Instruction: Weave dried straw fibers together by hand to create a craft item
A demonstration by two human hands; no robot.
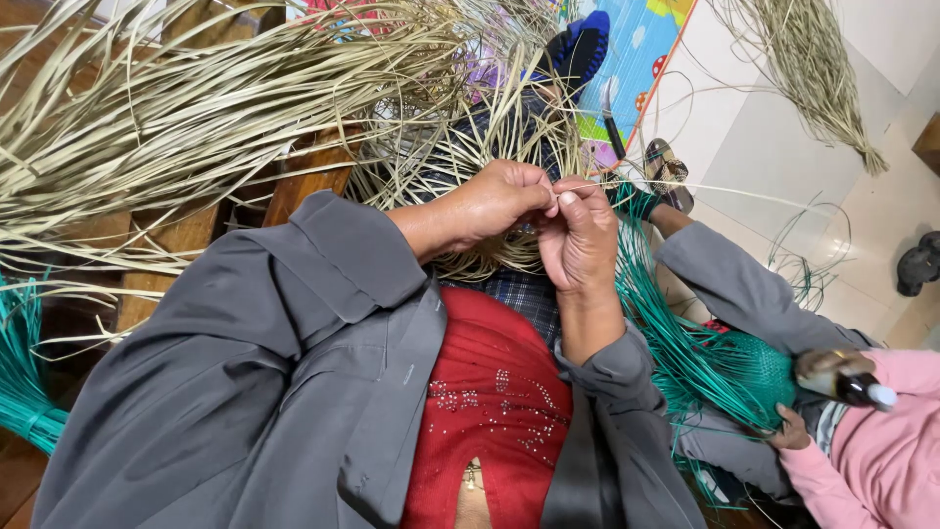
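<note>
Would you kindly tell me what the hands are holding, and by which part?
Both hands, left hand and right hand, pinch one thin pale straw strand near its end, between fingertips.

pale strips (196, 108): dry, flat plant fibre, straw-coloured, matt, slightly rough
woven piece (490, 260): same pale fibre, interlaced, matt
green strips (685, 343): dyed teal fibre, smooth, faint sheen
left hand (499, 201): bare skin pinching a thin pale strand
right hand (580, 235): bare skin, glossy thumbnail
grey jacket (264, 392): smooth woven cloth, matt
red top (490, 411): knitted cloth with small shiny beads
bench (176, 240): brown wood, lightly polished
floor (783, 147): pale tiles, smooth, softly glossy
play mat (636, 49): bright printed foam or plastic, smooth
pink sleeve (871, 460): soft matt cloth
</note>
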